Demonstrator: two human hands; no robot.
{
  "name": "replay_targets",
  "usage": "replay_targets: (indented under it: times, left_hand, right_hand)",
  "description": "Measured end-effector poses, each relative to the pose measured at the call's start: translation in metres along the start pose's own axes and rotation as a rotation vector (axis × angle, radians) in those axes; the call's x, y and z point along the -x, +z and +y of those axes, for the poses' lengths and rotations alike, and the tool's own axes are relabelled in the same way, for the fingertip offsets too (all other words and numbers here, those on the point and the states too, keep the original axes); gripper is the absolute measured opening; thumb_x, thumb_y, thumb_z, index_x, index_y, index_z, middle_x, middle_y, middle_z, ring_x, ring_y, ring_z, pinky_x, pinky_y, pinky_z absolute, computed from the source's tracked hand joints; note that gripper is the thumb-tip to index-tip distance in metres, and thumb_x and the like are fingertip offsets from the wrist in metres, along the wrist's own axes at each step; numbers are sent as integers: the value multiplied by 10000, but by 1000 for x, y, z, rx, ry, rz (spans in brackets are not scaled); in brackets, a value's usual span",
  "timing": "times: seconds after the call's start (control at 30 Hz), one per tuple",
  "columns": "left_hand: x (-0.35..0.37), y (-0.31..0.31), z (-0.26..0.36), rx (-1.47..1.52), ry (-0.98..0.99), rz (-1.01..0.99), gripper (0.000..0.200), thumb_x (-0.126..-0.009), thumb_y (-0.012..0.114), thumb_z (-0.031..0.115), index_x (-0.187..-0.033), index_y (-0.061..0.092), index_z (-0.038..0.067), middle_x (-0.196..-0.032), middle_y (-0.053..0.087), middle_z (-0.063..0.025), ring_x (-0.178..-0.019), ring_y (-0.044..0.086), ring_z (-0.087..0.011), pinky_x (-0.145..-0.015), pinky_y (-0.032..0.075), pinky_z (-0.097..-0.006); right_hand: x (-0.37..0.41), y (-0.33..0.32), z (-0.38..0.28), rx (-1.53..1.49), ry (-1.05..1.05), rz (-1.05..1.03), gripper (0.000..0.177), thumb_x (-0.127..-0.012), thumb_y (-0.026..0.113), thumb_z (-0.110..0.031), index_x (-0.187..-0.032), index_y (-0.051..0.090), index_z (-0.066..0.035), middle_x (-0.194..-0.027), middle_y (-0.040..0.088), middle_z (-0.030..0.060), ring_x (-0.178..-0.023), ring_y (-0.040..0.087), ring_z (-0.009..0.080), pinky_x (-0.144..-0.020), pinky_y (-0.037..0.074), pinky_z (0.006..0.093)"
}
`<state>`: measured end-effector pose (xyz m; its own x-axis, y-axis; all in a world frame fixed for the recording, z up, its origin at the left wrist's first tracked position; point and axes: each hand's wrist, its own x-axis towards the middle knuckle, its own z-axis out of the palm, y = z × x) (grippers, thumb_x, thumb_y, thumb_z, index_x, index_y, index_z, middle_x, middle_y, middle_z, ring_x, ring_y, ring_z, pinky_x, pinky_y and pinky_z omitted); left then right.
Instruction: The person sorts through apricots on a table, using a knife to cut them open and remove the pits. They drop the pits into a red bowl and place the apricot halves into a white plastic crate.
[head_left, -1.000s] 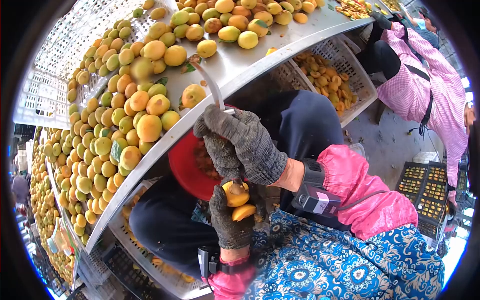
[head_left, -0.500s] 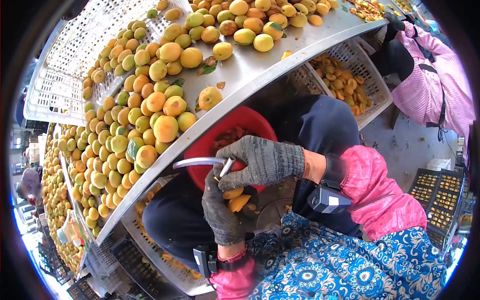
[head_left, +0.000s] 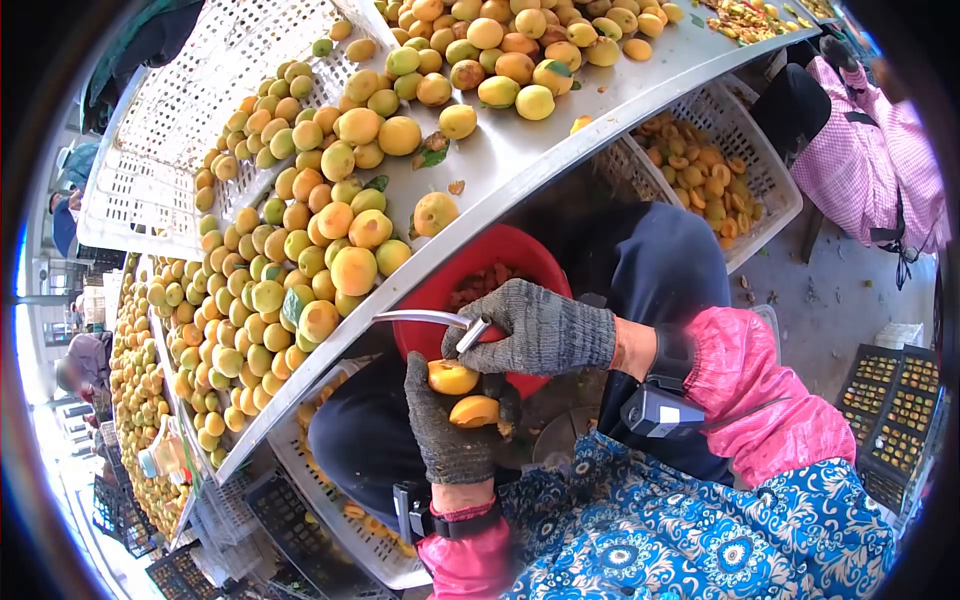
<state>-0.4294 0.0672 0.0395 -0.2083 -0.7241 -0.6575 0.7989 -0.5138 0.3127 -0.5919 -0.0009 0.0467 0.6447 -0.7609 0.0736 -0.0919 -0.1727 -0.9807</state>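
Observation:
My gloved left hand [head_left: 440, 440] holds two apricot halves, an upper half [head_left: 453, 378] with its hollow showing and a lower half [head_left: 474, 411] beside the fingers. In my gloved right hand [head_left: 550, 328], just above, is a curved knife [head_left: 425, 317] with a silver blade and a red handle, partly hidden by the fingers. The blade points left, clear of the fruit. Behind my right hand a red basin [head_left: 535, 258] contains reddish-brown pits [head_left: 488, 283].
Whole apricots [head_left: 300, 235] cover much of the metal table [head_left: 520, 165], beside a white perforated crate [head_left: 130, 200]. Apricot halves fill another crate [head_left: 780, 225] under the table edge. A co-worker in a pink checked garment [head_left: 850, 160] sits at the right. Black trays [head_left: 890, 410] stand lower right.
The apricot in my left hand now shows as two separate halves, and the fingers have opened around them. My right hand and the knife have drawn up off the fruit. The view has shifted slightly.

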Motion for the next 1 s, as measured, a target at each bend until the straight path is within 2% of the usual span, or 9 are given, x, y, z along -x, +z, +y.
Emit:
replay_targets:
  times: [0.2, 0.27, 0.37, 0.53, 0.63, 0.67, 0.7, 0.77, 1.0]
  left_hand:
    - [0, -3, -2, -170, 78, -7, 553, -919, 411, 558, -1174, 536, 84, -708, 585, -127, -492, 561, -280, -406, 470, -377]
    - [0, 2, -5, -383, 184, 87, 542, -923, 389, 568, -962, 558, 54, -680, 585, -131, -501, 566, -275, -404, 450, -355]
    - [-1, 7, -12, -472, 273, 108, 557, -933, 363, 568, -980, 540, 42, -692, 585, -132, -525, 577, -275, -434, 460, -352]
    - [-2, 2, -7, -302, 152, -22, 620, -924, 315, 620, -999, 520, 40, -627, 503, -110, -447, 489, -257, -409, 421, -354]
    - [0, -1, -2, -293, 133, -67, 639, -913, 323, 635, -1007, 519, 34, -627, 501, -109, -425, 469, -260, -379, 395, -348]
    - [3, 1, 0, -293, 141, -67, 639, -913, 323, 635, -1007, 519, 34, -627, 501, -109, -425, 469, -260, -379, 395, -348]
    - [7, 5, 3, -261, 127, -60, 665, -908, 326, 644, -1043, 521, 23, -623, 495, -101, -417, 461, -248, -368, 382, -333]
    - [20, 12, 11, -228, 129, -51, 692, -902, 330, 652, -1078, 523, 11, -619, 489, -94, -410, 453, -237, -356, 369, -318]
    - [114, -36, 84, -558, 704, 150, 668, -923, 438, 564, -1242, 476, -22, -734, 558, -108, -524, 527, -190, -434, 445, -295]
  right_hand:
    - [1, 11, 12, 56, 30, 64, 269, -832, 657, -192, -1033, 650, -14, -896, 683, 157, -850, 673, 274, -797, 512, 346]
    - [1, 16, 21, 79, -43, 228, 230, -788, 660, -207, -911, 654, -12, -794, 657, 178, -748, 649, 305, -730, 499, 370]
    - [0, 20, 27, 120, 66, 377, 240, -805, 651, -217, -925, 652, -8, -788, 647, 192, -735, 637, 323, -722, 498, 370]
    - [4, 3, 16, -287, 115, 184, 252, -814, 679, -208, -1001, 682, -38, -713, 650, 25, -600, 576, 63, -560, 479, 242]
    - [7, -2, 3, -309, 203, 111, 228, -826, 676, -210, -986, 680, -48, -714, 652, 39, -601, 591, 72, -565, 483, 235]
    - [-1, 6, 23, -95, -164, 204, 198, -849, 660, -211, -978, 674, -62, -708, 644, 33, -590, 595, 70, -544, 477, 225]
    - [1, 6, 28, -96, -172, 198, 198, -849, 660, -211, -978, 674, -62, -708, 644, 33, -590, 595, 70, -544, 477, 225]
    - [4, 0, 14, -243, 259, 161, 173, -849, 651, -195, -944, 671, -51, -706, 649, 44, -622, 616, 101, -593, 497, 244]
    - [6, -13, -15, -235, 255, 221, 174, -811, 656, -178, -857, 674, -10, -713, 659, 71, -714, 630, 131, -728, 501, 283]
